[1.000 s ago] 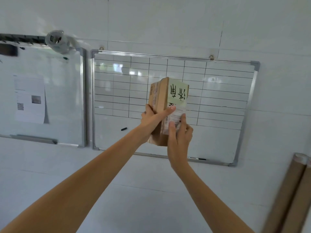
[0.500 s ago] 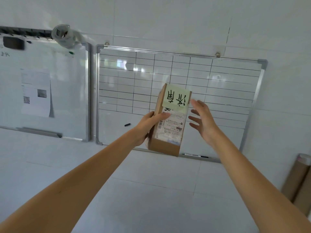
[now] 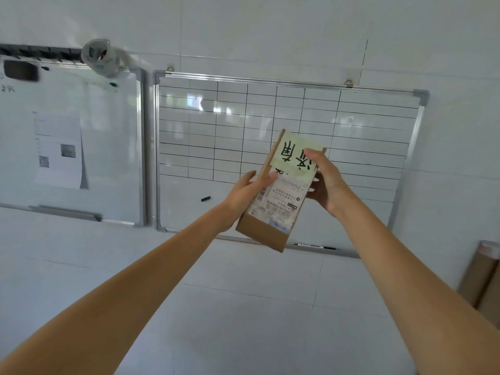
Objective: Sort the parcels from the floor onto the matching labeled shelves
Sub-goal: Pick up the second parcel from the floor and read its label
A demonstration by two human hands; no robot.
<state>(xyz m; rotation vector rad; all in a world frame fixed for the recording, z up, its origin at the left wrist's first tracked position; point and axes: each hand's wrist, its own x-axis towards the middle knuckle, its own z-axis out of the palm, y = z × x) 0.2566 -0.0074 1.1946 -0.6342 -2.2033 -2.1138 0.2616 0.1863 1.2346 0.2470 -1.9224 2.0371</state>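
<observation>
I hold a small brown cardboard parcel [image 3: 273, 212] up in front of a wall. It carries a white shipping label and, near its top, a pale green sticky note [image 3: 296, 155] with black handwritten characters. My left hand [image 3: 243, 196] grips the parcel's left side, thumb across the front. My right hand [image 3: 324, 182] grips the upper right edge, with the thumb lying over the sticky note. No shelves show in this view.
A gridded whiteboard [image 3: 351, 117] hangs behind the parcel, with a second whiteboard [image 3: 113, 147] to its left bearing a printed sheet [image 3: 58, 152]. A roll of tape [image 3: 100, 56] sits on that board's top corner. Cardboard tubes [image 3: 484, 277] lean at the right edge.
My right hand let go of the parcel's lower front, swung out to the right, and has now closed on the upper right edge. The parcel has tilted slightly.
</observation>
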